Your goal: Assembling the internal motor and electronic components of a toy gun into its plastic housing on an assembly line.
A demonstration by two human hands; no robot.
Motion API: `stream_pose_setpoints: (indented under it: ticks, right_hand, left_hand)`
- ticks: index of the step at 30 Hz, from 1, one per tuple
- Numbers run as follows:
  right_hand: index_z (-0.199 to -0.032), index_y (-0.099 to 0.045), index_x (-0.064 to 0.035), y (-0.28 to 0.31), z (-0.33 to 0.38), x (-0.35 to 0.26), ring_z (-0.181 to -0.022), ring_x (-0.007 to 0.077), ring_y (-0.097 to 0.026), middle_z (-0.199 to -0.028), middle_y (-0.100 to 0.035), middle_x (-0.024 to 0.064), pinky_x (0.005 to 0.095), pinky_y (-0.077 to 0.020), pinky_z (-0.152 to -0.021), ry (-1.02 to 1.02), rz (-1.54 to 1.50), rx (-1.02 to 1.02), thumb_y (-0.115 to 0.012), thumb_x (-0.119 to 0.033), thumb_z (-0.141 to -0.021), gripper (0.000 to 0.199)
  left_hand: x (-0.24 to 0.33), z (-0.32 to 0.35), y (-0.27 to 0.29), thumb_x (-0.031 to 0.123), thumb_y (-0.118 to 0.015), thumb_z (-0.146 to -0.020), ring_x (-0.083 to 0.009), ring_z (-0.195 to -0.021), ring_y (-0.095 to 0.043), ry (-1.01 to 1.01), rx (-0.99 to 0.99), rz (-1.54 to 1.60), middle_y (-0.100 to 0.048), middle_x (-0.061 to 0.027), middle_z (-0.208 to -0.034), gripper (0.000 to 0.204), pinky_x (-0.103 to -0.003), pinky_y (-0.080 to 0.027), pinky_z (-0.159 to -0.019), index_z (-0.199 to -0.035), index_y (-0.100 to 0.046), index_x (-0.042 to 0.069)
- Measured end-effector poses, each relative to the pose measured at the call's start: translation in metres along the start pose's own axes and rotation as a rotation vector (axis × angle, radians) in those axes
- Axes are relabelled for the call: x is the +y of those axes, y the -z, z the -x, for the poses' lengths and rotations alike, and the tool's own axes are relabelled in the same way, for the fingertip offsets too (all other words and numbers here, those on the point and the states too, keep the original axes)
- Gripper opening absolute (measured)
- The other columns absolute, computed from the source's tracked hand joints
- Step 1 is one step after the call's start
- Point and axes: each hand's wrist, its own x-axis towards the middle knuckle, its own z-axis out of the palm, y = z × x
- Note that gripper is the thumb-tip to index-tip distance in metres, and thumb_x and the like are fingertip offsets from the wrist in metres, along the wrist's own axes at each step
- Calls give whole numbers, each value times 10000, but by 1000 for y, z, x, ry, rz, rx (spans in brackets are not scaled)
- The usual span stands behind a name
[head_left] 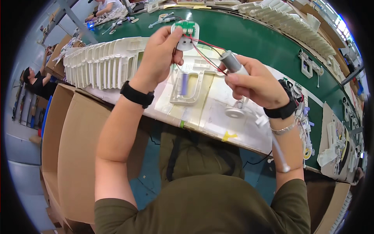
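My left hand (163,50) pinches a small white plastic plate (186,43) that carries a green circuit board (185,27). Red and black wires (206,43) run from the board across to a grey cylindrical motor (230,61), which my right hand (253,80) grips by its white end. A thin white tube with a rounded tip (278,152) dangles below my right wrist. Beneath both hands, on the bench, lies a white plastic housing (182,99) with a looped handle. A white round part (235,112) is just below my right hand.
A row of nested white shells (103,64) lines the left bench edge. More stacked shells (269,19) lie along the far right of the green belt (249,37). Loose motors and wires (302,101) crowd my right side. Large cardboard boxes (83,152) stand at left. Other people sit far left.
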Motion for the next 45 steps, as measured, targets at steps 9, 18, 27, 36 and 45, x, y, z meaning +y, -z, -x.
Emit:
stream_pose_setpoints:
  ticks: [9, 18, 27, 36, 45]
  right_hand:
    - [-1062, -514, -15, 42, -77, 64, -574, 35, -458, -780, -516, -4, 182, -401, -515, -5, 723, 211, -643, -144, -795, 324]
    - [-1101, -513, -36, 73, -82, 58, -606, 62, -487, -808, -545, 6, 212, -431, -556, -137, 511, 256, -645, -132, -766, 373]
    - [-1050, -535, -60, 54, -103, 92, -787, 329, -585, -846, -616, 155, 378, -465, -687, -18, 1326, 391, -618, -133, -756, 314]
    - [-1084, -511, -43, 53, -108, 106, -810, 348, -578, -900, -608, 168, 411, -459, -690, -94, 1133, 413, -593, -183, -800, 327]
    - [-1037, -496, -76, 50, -104, 117, -782, 310, -574, -833, -594, 118, 400, -465, -646, 76, 1071, 500, -591, -203, -804, 282]
  left_hand:
    - [-79, -35, 68, 202, -535, -891, -97, -577, -536, 435, 198, 46, -554, -8, -768, 152, -227, -464, -518, -989, -527, 86]
    - [-68, -26, 36, 177, -553, -868, -209, -737, -626, 538, 134, 381, -596, -50, -856, 193, -329, -510, -653, -1007, -512, 49]
    - [-99, -18, 77, 87, -608, -780, -255, -717, -592, -197, 4, -1224, -607, -139, -852, 362, -315, -478, -646, -1117, -490, 22]
    - [-107, -28, 74, 132, -630, -766, -297, -687, -588, -211, 119, -1266, -603, -160, -855, 353, -356, -470, -586, -1080, -516, 16]
    - [-109, -27, 65, 173, -627, -789, -263, -570, -579, -162, 188, -1441, -601, -106, -684, 344, -348, -446, -511, -1107, -565, 57]
